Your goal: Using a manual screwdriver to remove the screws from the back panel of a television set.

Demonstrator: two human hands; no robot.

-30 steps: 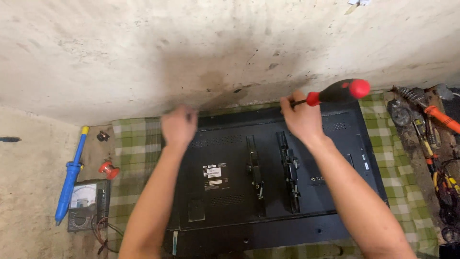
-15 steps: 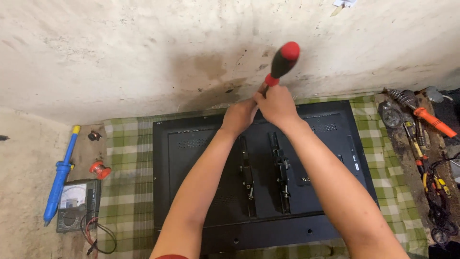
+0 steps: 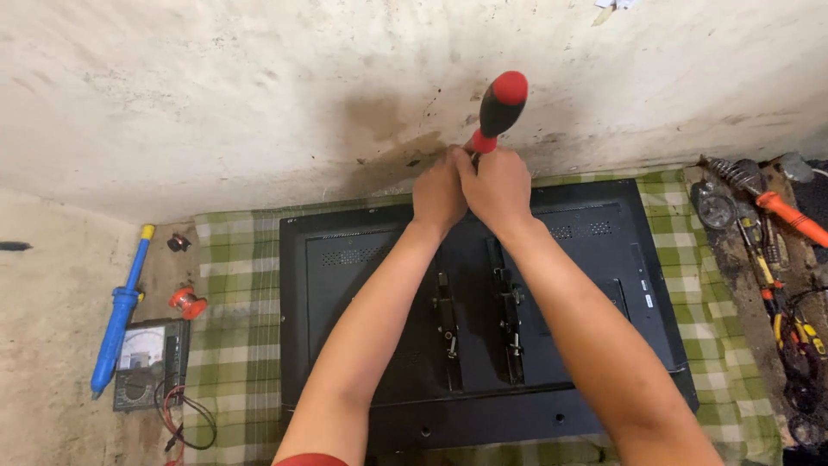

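A black flat television (image 3: 362,285) lies back side up on a green checked cloth (image 3: 237,285). Two metal mounting brackets (image 3: 504,324) run down its middle. My right hand (image 3: 498,185) grips a screwdriver with a black and red handle (image 3: 500,108), held upright at the middle of the television's far edge. My left hand (image 3: 438,194) presses against the right hand and the screwdriver shaft. The screwdriver's tip is hidden behind both hands.
A stained wall (image 3: 259,95) rises just behind the television. At left lie a blue desoldering pump (image 3: 116,324), a multimeter (image 3: 148,362) with leads and a small red object (image 3: 187,302). At right sits a pile of tools, among them an orange-handled one (image 3: 789,216).
My left hand came from the television's upper left to join the right hand at the top middle. The screwdriver swung from lying sideways to standing upright.
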